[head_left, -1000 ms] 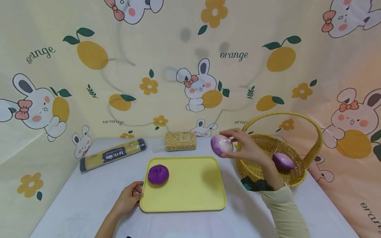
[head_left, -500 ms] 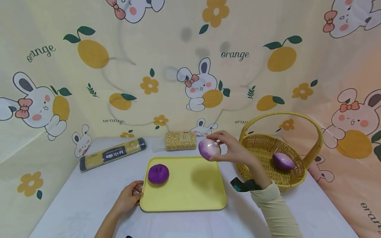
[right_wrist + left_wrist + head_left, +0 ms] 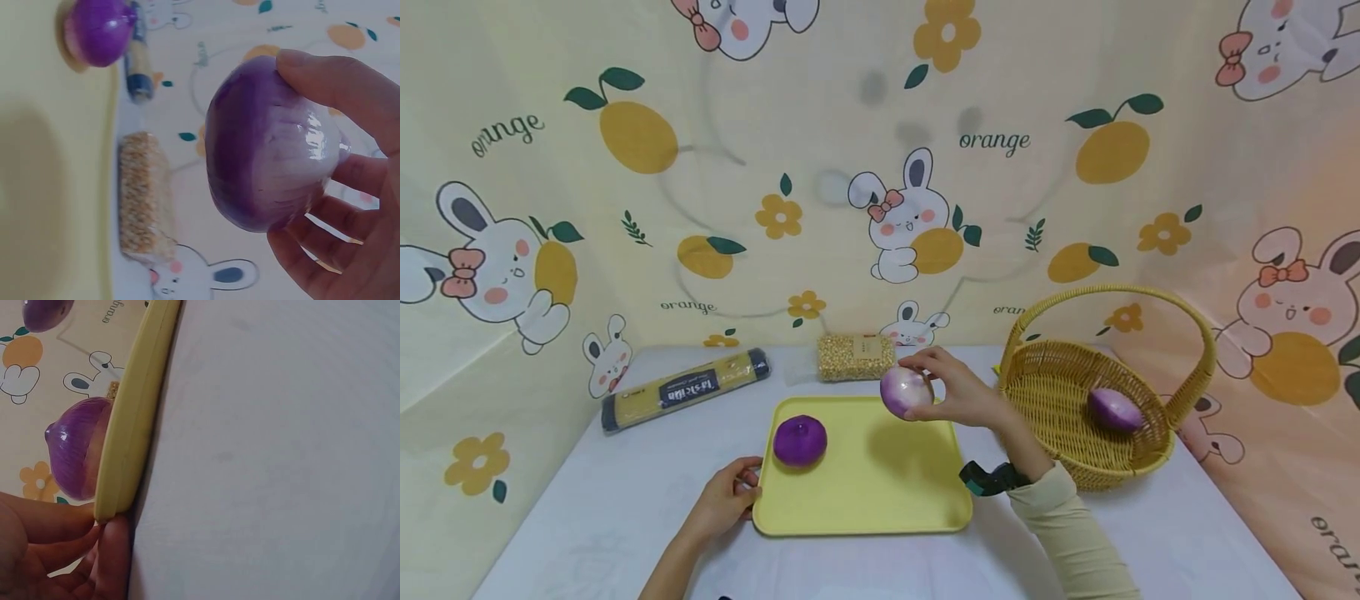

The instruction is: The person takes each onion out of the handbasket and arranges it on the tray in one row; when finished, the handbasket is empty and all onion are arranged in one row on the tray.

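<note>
Purple-white onion (image 3: 907, 392) sits pinched in my right hand's (image 3: 958, 393) grip, held above the tray's (image 3: 880, 492) far edge. My left hand (image 3: 722, 500) pinches the tray's near-left corner, a second onion (image 3: 800, 441) just beyond it.

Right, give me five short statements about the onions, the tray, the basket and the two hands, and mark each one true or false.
1. The right hand holds an onion in the air above the yellow tray. True.
2. The tray carries two onions. False: only one purple onion lies on it.
3. The left hand grips the tray's near left edge. True.
4. The wicker basket holds no onion. False: one onion in the basket lies inside.
5. The grain packet lies on the tray. False: it lies on the table, behind the tray.
</note>
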The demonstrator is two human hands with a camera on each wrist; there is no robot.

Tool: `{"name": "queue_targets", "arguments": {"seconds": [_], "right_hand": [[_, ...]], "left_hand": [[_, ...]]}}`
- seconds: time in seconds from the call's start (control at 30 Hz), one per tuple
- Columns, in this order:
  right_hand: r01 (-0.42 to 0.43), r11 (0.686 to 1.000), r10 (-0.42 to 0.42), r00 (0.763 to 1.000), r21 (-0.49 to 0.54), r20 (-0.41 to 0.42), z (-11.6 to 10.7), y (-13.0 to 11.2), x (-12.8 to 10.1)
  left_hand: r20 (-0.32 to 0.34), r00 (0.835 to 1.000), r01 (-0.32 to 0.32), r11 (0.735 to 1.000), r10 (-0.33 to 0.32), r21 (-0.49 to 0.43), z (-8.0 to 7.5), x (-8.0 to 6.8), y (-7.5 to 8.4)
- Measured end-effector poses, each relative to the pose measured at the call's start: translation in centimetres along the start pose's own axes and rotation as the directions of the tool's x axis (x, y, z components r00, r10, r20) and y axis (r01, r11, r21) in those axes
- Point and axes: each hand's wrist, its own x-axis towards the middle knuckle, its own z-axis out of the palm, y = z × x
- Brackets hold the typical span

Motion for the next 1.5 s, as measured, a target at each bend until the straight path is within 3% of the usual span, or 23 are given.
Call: {"name": "queue_targets", "arguments": {"seconds": [0.87,1.5], "right_hand": [[-0.055,0.997,0.058,0.996,-0.057,0.066,6.1,2.6,1.0],[-0.065,0.996,0.074,0.987,-0.068,0.141,9.1,3.0,1.0]], "left_hand": [[-0.005,1.000,-0.002,0.999,0.002,0.049,-0.4,0.2,0.0],[0.000,1.000,-0.011,1.000,0.011,0.022,0.0,0.1,-0.2]]}}
